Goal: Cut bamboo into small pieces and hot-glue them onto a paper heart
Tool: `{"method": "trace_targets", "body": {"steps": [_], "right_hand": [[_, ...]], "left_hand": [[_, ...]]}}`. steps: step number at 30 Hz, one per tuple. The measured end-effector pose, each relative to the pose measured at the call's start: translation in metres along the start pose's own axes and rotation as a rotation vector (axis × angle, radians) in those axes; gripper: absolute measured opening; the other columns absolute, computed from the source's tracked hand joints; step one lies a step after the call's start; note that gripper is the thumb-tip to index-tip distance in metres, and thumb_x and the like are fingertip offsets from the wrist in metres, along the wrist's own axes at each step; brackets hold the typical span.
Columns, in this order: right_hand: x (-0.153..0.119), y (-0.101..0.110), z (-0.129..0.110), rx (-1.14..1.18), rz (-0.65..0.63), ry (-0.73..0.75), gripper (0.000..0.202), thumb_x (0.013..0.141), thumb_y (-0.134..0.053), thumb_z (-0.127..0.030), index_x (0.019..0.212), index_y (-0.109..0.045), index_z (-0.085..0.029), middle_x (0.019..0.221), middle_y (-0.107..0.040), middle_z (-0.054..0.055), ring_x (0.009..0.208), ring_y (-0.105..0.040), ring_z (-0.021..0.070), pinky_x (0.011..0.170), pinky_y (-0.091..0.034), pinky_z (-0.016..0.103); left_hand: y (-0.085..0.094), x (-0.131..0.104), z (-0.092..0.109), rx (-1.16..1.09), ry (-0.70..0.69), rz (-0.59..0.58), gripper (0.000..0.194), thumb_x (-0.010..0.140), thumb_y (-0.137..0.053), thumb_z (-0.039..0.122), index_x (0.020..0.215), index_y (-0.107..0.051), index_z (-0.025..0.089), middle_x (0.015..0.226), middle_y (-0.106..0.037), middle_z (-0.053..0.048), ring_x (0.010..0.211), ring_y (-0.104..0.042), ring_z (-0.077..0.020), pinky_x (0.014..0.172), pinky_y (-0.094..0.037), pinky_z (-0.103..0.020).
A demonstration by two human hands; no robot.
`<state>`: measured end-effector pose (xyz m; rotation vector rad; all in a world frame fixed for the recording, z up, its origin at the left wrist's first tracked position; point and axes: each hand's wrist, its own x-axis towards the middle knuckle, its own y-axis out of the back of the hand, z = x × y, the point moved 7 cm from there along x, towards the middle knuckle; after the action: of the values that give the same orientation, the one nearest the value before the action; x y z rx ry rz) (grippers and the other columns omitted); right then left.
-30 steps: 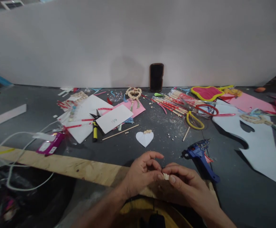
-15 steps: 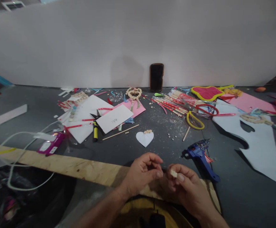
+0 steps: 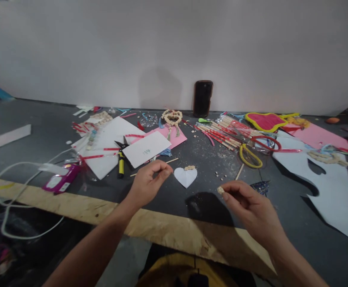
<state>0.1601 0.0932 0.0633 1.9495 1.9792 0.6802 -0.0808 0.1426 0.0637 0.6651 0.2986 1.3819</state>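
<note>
My right hand (image 3: 253,211) pinches a small pale, knobbly cluster (image 3: 221,190) between thumb and fingertips, held over the dark tabletop. My left hand (image 3: 150,183) is closed in a pinch just left of a white paper heart (image 3: 185,177); whether it touches the edge or holds anything tiny cannot be made out. A similar beige cluster (image 3: 189,168) sits on the heart's upper right lobe. Between the heart and my right hand lie several tiny pale bits (image 3: 221,175). The blue glue gun (image 3: 261,187) is mostly hidden behind my right hand.
Yellow-and-black pliers (image 3: 120,163) and a white card (image 3: 146,149) lie left. Scissors with red and yellow handles (image 3: 250,156) and red-patterned sticks (image 3: 217,135) lie right. A phone (image 3: 203,98) leans on the wall. A cable (image 3: 8,215) hangs over the wooden front edge.
My hands have moved apart and forward: the left towards the heart's left side, the right up and to the right, still holding the cluster. The glue gun is now largely covered.
</note>
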Motion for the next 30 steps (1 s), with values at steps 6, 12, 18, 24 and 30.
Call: {"method": "trace_targets", "body": {"steps": [6,12,18,24,30], "right_hand": [[0.031,-0.037,-0.004,-0.308,0.044,0.158,0.013,0.083,-0.052,-0.027,0.086,-0.063,-0.020,0.083,-0.064,0.003,0.068,-0.060,0.0129,0.065,-0.048,0.024],[0.052,-0.062,0.015,-0.437,0.101,0.125,0.017,0.084,-0.049,-0.025,0.087,-0.064,-0.018,0.082,-0.065,0.006,0.073,-0.061,0.0170,0.068,-0.048,0.029],[0.058,-0.073,0.027,-0.546,0.080,0.156,0.017,0.085,-0.050,-0.026,0.092,-0.063,-0.019,0.089,-0.065,0.008,0.084,-0.059,0.0205,0.077,-0.047,0.035],[0.060,-0.077,0.025,-0.610,0.085,0.195,0.015,0.085,-0.052,-0.028,0.092,-0.063,-0.020,0.088,-0.064,0.007,0.082,-0.058,0.0198,0.076,-0.047,0.034],[0.061,-0.078,0.027,-0.637,0.087,0.203,0.015,0.085,-0.053,-0.028,0.092,-0.063,-0.018,0.087,-0.064,0.007,0.081,-0.057,0.0200,0.076,-0.046,0.034]], "left_hand": [[-0.026,0.038,-0.003,0.170,-0.138,-0.136,0.028,0.091,-0.038,0.027,0.079,-0.061,0.017,0.083,-0.065,-0.004,0.083,-0.060,-0.0183,0.076,-0.046,-0.030],[-0.057,0.038,-0.016,0.120,-0.249,-0.241,0.033,0.082,-0.050,0.015,0.115,-0.050,0.017,0.116,-0.059,-0.010,0.110,-0.053,-0.0217,0.095,-0.042,-0.036],[-0.068,0.031,-0.028,0.069,-0.300,-0.302,0.030,0.084,-0.052,0.020,0.114,-0.051,0.018,0.121,-0.058,-0.010,0.116,-0.049,-0.0223,0.101,-0.038,-0.041],[-0.070,0.028,-0.026,0.137,-0.421,-0.321,0.024,0.088,-0.047,0.018,0.107,-0.059,0.015,0.122,-0.058,-0.011,0.120,-0.046,-0.0210,0.104,-0.036,-0.041],[-0.071,0.026,-0.024,0.188,-0.467,-0.336,0.027,0.089,-0.044,0.015,0.111,-0.058,0.014,0.122,-0.059,-0.010,0.120,-0.047,-0.0195,0.105,-0.035,-0.040]]}}
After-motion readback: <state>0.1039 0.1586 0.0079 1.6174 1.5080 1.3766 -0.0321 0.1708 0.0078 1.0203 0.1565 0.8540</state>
